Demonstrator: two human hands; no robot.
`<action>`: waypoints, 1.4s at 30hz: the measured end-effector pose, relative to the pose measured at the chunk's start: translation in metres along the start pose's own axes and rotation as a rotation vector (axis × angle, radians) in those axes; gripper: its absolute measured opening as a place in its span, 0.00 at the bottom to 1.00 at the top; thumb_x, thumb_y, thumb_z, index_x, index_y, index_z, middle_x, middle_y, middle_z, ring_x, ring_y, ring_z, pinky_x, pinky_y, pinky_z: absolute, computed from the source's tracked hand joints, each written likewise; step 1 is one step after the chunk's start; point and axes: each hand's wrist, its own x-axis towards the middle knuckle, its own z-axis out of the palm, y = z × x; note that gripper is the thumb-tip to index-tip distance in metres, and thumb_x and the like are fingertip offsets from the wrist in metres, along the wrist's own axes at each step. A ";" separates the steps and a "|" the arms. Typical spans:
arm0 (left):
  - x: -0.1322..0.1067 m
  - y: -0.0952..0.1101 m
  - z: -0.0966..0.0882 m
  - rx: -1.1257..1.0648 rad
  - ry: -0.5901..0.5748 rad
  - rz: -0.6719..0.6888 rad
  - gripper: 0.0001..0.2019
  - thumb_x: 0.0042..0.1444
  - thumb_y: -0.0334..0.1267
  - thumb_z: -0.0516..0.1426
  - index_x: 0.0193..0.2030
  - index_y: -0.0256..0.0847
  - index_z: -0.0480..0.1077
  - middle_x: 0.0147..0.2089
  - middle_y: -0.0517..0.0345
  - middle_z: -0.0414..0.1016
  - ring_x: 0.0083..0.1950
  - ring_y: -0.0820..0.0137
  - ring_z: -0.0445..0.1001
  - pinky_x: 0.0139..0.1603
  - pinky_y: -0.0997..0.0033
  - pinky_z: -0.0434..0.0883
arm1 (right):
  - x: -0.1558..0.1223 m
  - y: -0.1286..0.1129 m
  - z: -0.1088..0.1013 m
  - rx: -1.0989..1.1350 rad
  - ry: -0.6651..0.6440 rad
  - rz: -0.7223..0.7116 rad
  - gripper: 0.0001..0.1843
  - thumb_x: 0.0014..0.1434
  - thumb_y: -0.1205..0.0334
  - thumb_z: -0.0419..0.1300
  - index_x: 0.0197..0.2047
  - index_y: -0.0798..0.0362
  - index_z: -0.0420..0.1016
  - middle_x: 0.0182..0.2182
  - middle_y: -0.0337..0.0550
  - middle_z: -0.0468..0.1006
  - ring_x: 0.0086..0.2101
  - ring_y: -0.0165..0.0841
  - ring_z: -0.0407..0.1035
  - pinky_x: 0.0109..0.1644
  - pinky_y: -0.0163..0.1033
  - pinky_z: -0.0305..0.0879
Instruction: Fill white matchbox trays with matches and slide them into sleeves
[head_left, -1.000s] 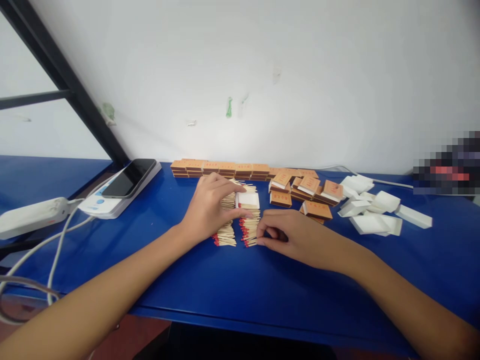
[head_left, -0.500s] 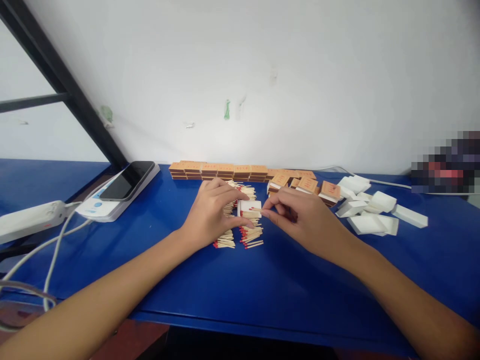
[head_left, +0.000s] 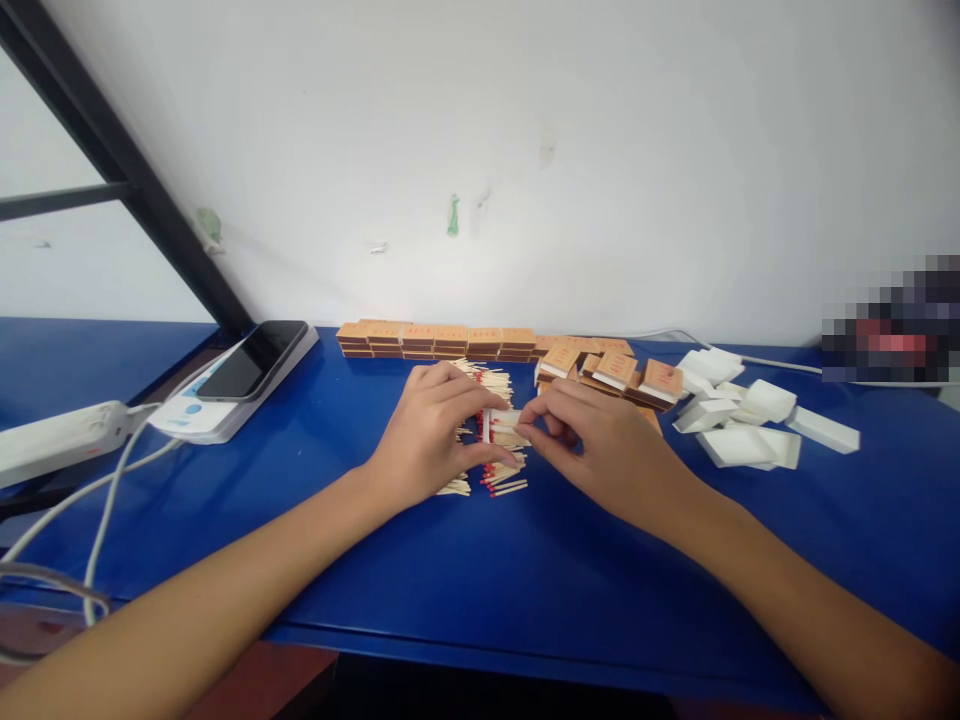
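A small white matchbox tray (head_left: 486, 428) with matches in it is between the thumb and forefinger of my left hand (head_left: 431, 430), which grips it from the left. My right hand (head_left: 592, 440) is closed in a pinch at the tray's right end, its fingertips on the tail of a match (head_left: 510, 418) lying over the tray. Loose red-tipped matches (head_left: 510, 488) spread in two rows under and around my hands. My left hand partly hides the left row.
Orange matchboxes (head_left: 450, 340) stand stacked along the wall, with more matchboxes (head_left: 616, 370) heaped behind my right hand. Several white trays (head_left: 750, 445) lie to the right. At left are a phone (head_left: 253, 360) on a white device, a power strip (head_left: 64, 440) and cables.
My right hand has moved slightly left, bringing the pinched match to the tray. My left thumb and forefinger have shifted slightly right around the tray.
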 end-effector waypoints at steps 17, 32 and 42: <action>0.001 -0.010 -0.003 0.029 0.081 -0.113 0.26 0.50 0.57 0.71 0.49 0.43 0.80 0.43 0.56 0.83 0.46 0.63 0.74 0.50 0.60 0.65 | -0.002 -0.002 -0.004 0.170 -0.146 0.032 0.07 0.69 0.62 0.61 0.38 0.51 0.78 0.28 0.37 0.70 0.28 0.29 0.64 0.34 0.36 0.58; 0.000 -0.013 -0.003 0.033 0.056 -0.157 0.25 0.49 0.55 0.72 0.49 0.42 0.80 0.42 0.57 0.83 0.46 0.61 0.73 0.49 0.59 0.64 | -0.003 -0.002 -0.004 0.294 -0.567 0.101 0.08 0.71 0.63 0.59 0.38 0.52 0.77 0.33 0.38 0.74 0.31 0.30 0.65 0.36 0.37 0.60; 0.000 0.000 0.001 0.023 0.025 -0.089 0.26 0.48 0.56 0.72 0.48 0.41 0.79 0.43 0.57 0.83 0.47 0.61 0.74 0.49 0.59 0.62 | 0.004 0.003 -0.006 0.147 -0.015 0.125 0.06 0.69 0.64 0.62 0.38 0.52 0.76 0.29 0.37 0.69 0.28 0.30 0.64 0.33 0.37 0.59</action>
